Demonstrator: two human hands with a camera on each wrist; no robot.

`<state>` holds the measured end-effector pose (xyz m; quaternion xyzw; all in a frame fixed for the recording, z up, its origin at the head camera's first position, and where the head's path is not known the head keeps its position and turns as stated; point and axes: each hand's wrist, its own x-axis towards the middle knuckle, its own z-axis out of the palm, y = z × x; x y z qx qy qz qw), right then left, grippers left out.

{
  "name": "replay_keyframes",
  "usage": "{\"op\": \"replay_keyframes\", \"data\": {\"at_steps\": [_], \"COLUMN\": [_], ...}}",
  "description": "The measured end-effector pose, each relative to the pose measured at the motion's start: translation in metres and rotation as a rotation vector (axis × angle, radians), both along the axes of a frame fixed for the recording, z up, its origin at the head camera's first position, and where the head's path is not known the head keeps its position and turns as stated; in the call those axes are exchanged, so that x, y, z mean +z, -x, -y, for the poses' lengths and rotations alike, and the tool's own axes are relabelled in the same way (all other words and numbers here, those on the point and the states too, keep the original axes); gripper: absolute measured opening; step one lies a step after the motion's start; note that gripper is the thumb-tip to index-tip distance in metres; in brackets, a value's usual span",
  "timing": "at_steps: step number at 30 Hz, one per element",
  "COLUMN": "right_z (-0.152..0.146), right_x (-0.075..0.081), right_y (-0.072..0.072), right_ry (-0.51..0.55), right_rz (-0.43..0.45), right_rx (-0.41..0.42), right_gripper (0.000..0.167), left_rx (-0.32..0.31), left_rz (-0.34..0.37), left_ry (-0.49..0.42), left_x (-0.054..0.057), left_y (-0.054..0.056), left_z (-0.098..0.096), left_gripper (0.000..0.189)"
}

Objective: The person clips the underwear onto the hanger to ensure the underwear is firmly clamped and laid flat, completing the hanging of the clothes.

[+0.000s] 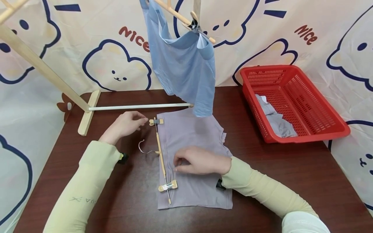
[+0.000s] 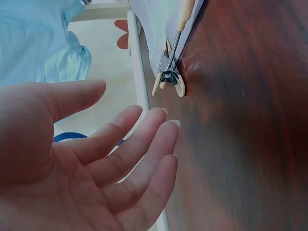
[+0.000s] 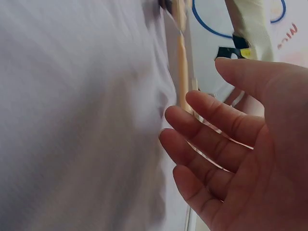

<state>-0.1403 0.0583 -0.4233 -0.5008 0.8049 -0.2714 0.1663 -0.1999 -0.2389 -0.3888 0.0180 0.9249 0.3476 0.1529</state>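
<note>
A pale purple garment (image 1: 201, 136) lies flat on the table, its straight, band-like edge to the left. Along that edge lies a clip hanger (image 1: 162, 163) with a metal hook pointing left. One clip (image 1: 156, 121) sits at the garment's far corner, the other clip (image 1: 168, 186) near its front corner. My left hand (image 1: 125, 126) is just left of the far clip; in the left wrist view its fingers are relaxed and apart from it. Over the garment, right of the hanger's middle, hovers my right hand (image 1: 201, 160), fingers loosely bent and holding nothing.
Blue shorts (image 1: 186, 61) hang from another clip hanger above the table's back, overlapping the purple garment in the head view. A wooden rack (image 1: 58, 76) with a white bottom bar (image 1: 140, 106) stands at back left. The red basket (image 1: 320, 137) at right contains grey cloth (image 1: 278, 121).
</note>
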Motion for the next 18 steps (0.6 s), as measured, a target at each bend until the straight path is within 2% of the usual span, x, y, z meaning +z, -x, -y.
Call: {"op": "replay_keyframes", "data": {"at_steps": [5,11,16,18], "right_z": [0.0,0.003,0.01,0.013], "right_x": [0.007,0.018,0.019,0.017], "right_y": [0.02,0.05,0.071,0.079], "right_ry": [0.005,0.035,0.03,0.026], "right_rz": [0.002,-0.034,-0.003,-0.016], "right_rx": [-0.052,-0.12,-0.147,-0.151], "right_gripper": [0.009,0.012,0.021,0.026], "left_rx": [0.028,0.038,0.024,0.015], "left_rz": [0.023,0.031,0.078,0.1], "left_ry": [0.0,0.048,0.076,0.073], "left_x": [-0.003,-0.01,-0.016,-0.016], "left_y": [0.011,0.026,0.03,0.03], "left_z": [-0.004,-0.003,0.001,0.003], "left_gripper": [0.046,0.049,0.05,0.051]}}
